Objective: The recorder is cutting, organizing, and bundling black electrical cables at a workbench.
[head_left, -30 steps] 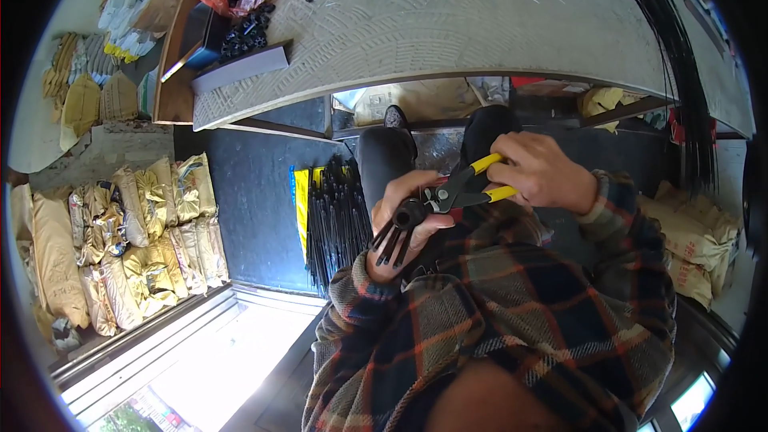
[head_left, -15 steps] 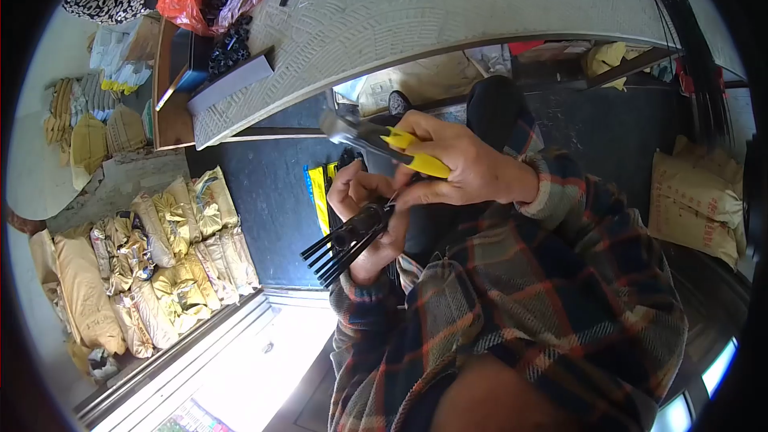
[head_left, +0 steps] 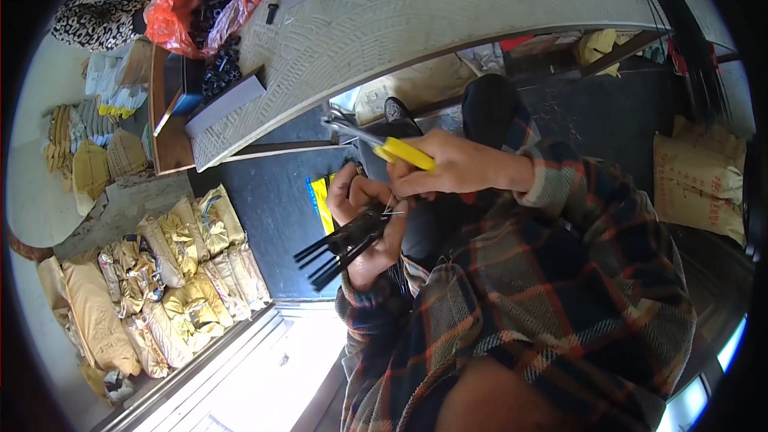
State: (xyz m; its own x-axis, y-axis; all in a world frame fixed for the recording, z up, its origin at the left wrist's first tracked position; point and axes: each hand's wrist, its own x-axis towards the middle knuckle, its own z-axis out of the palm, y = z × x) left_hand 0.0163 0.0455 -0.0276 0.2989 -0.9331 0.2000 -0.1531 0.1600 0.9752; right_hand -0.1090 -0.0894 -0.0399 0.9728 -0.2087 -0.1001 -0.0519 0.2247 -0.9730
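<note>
My left hand is closed around a bundle of thin black rods, whose ends fan out toward the lower left. A thin wire stands out from the bundle near my left thumb. In my right hand is a pair of pliers with yellow handles; their metal jaws point to the upper left, away from the bundle. The fingertips of my right hand are close to the wire, beside my left fingers. Whether they pinch it is too small to tell.
A pale patterned table runs across ahead of me, bearing a red plastic bag of black parts. Wrapped packages lie at the left, a brown sack at the right. A yellow-and-blue packet lies beyond my left hand.
The pliers have turned a little, and their yellow handles look closer together. My right hand has shifted slightly; my left hand still holds the rods. The whole view has tilted slightly.
</note>
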